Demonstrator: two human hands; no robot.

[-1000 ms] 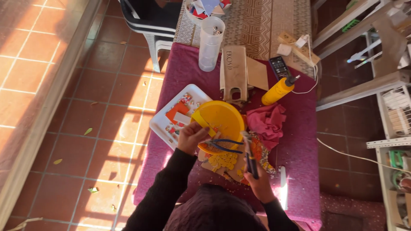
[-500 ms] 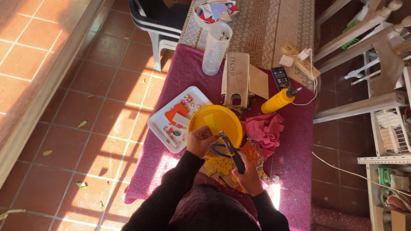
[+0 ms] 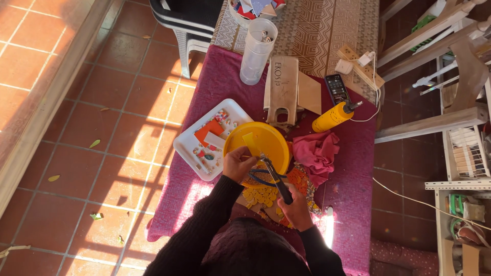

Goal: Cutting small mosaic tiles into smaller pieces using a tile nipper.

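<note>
My left hand point(image 3: 238, 162) pinches a small yellow tile piece at the near rim of a yellow bowl point(image 3: 258, 145). My right hand point(image 3: 294, 208) grips the dark, blue-handled nippers point(image 3: 273, 176), whose jaws point up to the piece at my left fingertips. Another yellow tile scrap lies inside the bowl. Below the bowl lies a mosaic piece point(image 3: 266, 197) of yellow and orange tiles, partly hidden by my arms and head.
A white tray point(image 3: 190, 148) of coloured tile bits sits left of the bowl. A pink cloth point(image 3: 317, 153), yellow bottle point(image 3: 332, 117), wooden piece point(image 3: 284, 89), phone point(image 3: 337, 89) and clear plastic jug point(image 3: 257, 51) lie on the magenta tablecloth point(image 3: 353, 179). Chair far, shelving right.
The nippers have swung up from beside the mosaic to the bowl's rim, and their jaws now meet the tile piece in my left hand. The view has shifted slightly.
</note>
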